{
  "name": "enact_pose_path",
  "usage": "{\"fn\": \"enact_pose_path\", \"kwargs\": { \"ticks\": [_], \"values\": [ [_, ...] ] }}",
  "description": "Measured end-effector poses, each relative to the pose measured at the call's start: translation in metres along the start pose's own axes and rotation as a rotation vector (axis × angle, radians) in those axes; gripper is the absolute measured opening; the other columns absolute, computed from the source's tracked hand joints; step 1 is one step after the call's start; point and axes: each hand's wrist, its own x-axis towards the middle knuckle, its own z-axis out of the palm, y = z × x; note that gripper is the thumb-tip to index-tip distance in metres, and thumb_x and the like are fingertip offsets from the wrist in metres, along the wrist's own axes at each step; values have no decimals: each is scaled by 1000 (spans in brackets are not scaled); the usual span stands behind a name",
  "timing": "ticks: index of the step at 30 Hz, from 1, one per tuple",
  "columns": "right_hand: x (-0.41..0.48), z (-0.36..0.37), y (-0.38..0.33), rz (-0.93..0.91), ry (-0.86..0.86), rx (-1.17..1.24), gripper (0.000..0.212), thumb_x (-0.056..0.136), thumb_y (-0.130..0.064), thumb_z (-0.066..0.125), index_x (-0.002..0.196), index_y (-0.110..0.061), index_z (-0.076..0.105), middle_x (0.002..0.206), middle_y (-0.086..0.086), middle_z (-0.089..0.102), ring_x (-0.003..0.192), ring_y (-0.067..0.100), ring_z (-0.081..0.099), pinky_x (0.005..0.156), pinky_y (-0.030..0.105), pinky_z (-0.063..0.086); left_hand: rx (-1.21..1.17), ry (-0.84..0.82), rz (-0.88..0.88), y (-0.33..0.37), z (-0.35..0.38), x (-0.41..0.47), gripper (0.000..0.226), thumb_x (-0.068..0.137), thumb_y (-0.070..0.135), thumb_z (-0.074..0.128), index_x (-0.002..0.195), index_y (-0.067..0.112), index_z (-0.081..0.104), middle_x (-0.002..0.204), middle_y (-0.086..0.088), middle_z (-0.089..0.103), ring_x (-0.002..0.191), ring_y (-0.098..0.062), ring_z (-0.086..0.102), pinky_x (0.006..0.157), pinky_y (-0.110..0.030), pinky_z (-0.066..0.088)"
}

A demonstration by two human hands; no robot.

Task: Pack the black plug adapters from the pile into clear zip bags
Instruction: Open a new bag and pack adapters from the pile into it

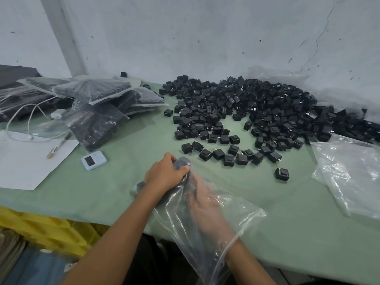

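Here the left hand (166,173) closes its grip on the zip bag's (242,210) bunched far end, probably to steady it. The right hand (205,204) reaches inside, its grip too blurred to tell. The adapter pile (257,112) lies on the worktop (277,227) beyond.

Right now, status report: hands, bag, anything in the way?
Left hand grips clear zip bag at far end, adapters inside. Right hand inside bag, blurred, grip unclear. Pile ahead, nothing blocking reach.
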Motion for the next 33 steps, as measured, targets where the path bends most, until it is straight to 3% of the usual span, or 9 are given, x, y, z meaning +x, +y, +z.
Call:
{"fn": "enact_pose_path", "kwargs": {
  "ticks": [4, 9, 14, 17, 20, 24, 27, 29, 33],
  "values": [
    [1, -6, 4, 66, -74, 52, 52, 104, -46, 41, 143, -66, 14, 126, -49, 46, 114, -25, 45, 100, 8, 38, 45, 73, 21, -1, 6, -4, 65, 79, 77, 48, 129, 35, 46, 118, 6, 65, 110, -22, 61, 77, -35, 40],
    [10, -17, 7, 171, -2, 131, 72, 97, -33, 57, 154, -38, 14, 148, -15, 40, 133, 6, 44, 112, 33, 37, 62, 67, 42, -1, 4, -4, 64, 81, 75, 48, 133, 38, 49, 127, 7, 63, 117, -23, 58, 79, -36, 39],
    [8, -20, 7, 192, -9, 142, 78, 87, -45, 61, 154, -36, 21, 153, -17, 33, 134, 4, 42, 115, 40, 38, 90, 62, 59, -2, 3, -5, 62, 84, 75, 45, 132, 37, 51, 125, 10, 63, 112, -20, 59, 78, -35, 43],
    [5, -30, 4, 242, -38, 153, 73, 95, -27, 65, 154, -29, 24, 152, -11, 38, 121, 1, 51, 105, 34, 48, 91, 72, 69, -2, 4, -4, 61, 84, 75, 45, 132, 37, 51, 124, 11, 64, 111, -19, 59, 77, -34, 42],
    [-42, -79, -5, 283, -256, 246, 55, 96, -10, 63, 144, -30, 44, 138, -9, 54, 103, -2, 65, 85, 14, 52, 87, 96, 66, -4, 6, -2, 61, 84, 76, 45, 132, 38, 50, 124, 10, 64, 112, -19, 59, 76, -34, 39],
    [-106, -181, -43, 234, -701, 104, 29, 97, -29, 65, 126, -30, 67, 125, -5, 69, 115, 8, 64, 96, 21, 49, 86, 114, 63, -8, 10, 3, 63, 82, 79, 45, 131, 40, 51, 122, 11, 65, 109, -20, 61, 76, -34, 40],
    [-88, -230, -49, 191, -310, 31, 22, 96, -14, 64, 114, -23, 74, 108, 8, 73, 92, 23, 69, 76, 29, 57, 92, 118, 69, -9, 13, 5, 65, 82, 80, 45, 133, 39, 50, 125, 9, 64, 112, -22, 60, 77, -35, 41],
    [-47, -243, -31, 169, 76, -292, 25, 97, -11, 62, 108, -30, 74, 106, 3, 72, 85, 23, 66, 72, 27, 55, 90, 102, 60, -9, 13, 6, 69, 83, 79, 46, 137, 38, 47, 133, 7, 62, 119, -24, 58, 85, -38, 43],
    [22, -241, 21, 340, 173, -810, 43, 96, -38, 59, 138, -28, 55, 129, 8, 57, 113, 28, 58, 96, 34, 43, 59, 97, 46, -10, 12, 6, 73, 81, 80, 47, 140, 38, 45, 137, 7, 60, 123, -25, 57, 90, -40, 43]
  ]
}}
